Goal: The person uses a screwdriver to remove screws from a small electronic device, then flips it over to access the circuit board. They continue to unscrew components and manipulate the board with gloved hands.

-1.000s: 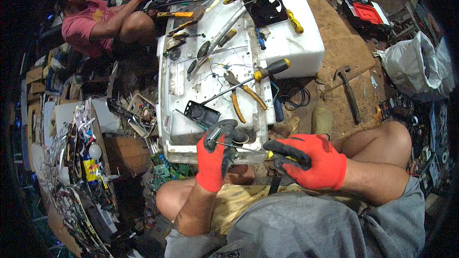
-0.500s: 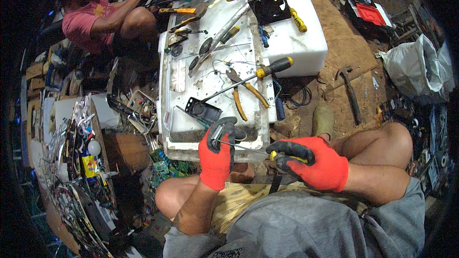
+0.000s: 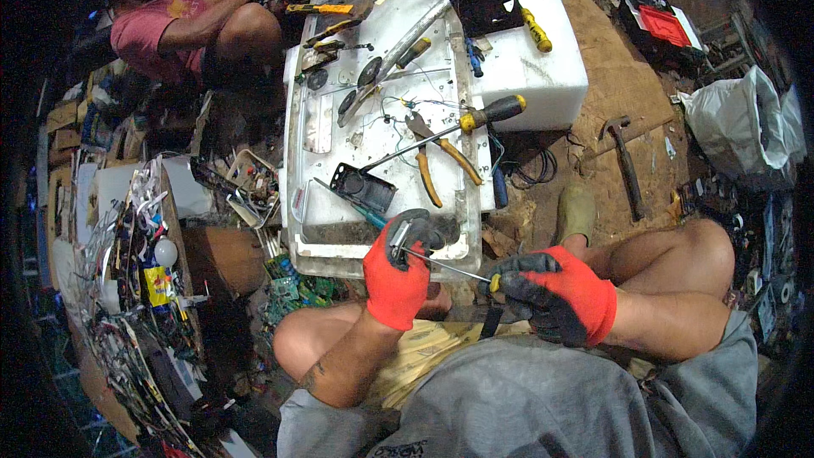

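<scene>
My left hand (image 3: 398,276), in a red and black glove, is closed around a small silvery metal part (image 3: 400,239) near the front edge of the white work surface. In my right hand (image 3: 560,295), gloved alike, is the yellow and black handle of a screwdriver (image 3: 451,269). Its thin shaft points left, with the tip at the metal part. Just beyond my left hand lie a teal-handled tool (image 3: 370,215) and a black plastic housing (image 3: 365,187). A large screwdriver (image 3: 492,113) rests across orange-handled pliers (image 3: 445,161).
Farther along the surface are a hammer with an orange handle (image 3: 322,8), a black frame (image 3: 487,7) and a yellow screwdriver (image 3: 536,30). Another hammer (image 3: 626,168) lies on the floor at right, near a white sack (image 3: 733,123). Scrap is heaped at left. A co-worker (image 3: 170,30) sits at far left.
My left hand has shifted slightly right with the metal part. The fingers of my right hand have turned and wrapped further round the screwdriver handle. The whole view has shifted a little.
</scene>
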`<state>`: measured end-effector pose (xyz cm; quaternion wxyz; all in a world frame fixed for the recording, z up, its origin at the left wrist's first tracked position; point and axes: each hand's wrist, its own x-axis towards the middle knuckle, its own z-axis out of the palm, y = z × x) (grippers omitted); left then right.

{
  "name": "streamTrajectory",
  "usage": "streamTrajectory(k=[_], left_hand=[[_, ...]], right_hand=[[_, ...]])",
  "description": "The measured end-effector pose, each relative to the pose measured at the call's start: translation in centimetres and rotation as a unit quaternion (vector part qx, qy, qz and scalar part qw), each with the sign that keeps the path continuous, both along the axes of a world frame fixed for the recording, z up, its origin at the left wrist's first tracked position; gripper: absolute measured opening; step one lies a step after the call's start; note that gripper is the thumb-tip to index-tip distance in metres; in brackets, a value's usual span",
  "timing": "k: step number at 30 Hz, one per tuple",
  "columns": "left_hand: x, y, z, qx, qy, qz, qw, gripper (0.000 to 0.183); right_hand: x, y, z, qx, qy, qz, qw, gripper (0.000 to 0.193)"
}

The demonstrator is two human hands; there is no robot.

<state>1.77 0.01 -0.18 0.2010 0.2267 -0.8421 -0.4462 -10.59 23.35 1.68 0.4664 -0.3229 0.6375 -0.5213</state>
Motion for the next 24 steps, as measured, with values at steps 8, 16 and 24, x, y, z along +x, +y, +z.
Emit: streamTrajectory(k=[8, 16, 24], left_hand=[[0.6, 0.5, -1.2, -0.002, -0.047, 0.013, 0.999, 0.024], [0.4, 0.3, -0.9, 0.013, -0.047, 0.033, 0.998, 0.022], [1.1, 0.4, -1.7, 0.057, -0.028, 0.013, 0.998, 0.025]], right_hand=[[0.7, -1.4, 3.1, -0.028, 0.24, -0.064, 0.968, 0.039], [-0.9, -2.1, 2.9, 0.0, 0.117, -0.044, 0.992, 0.028], [-1.4, -1.7, 3.4, 0.08, -0.22, -0.073, 0.97, 0.03]])
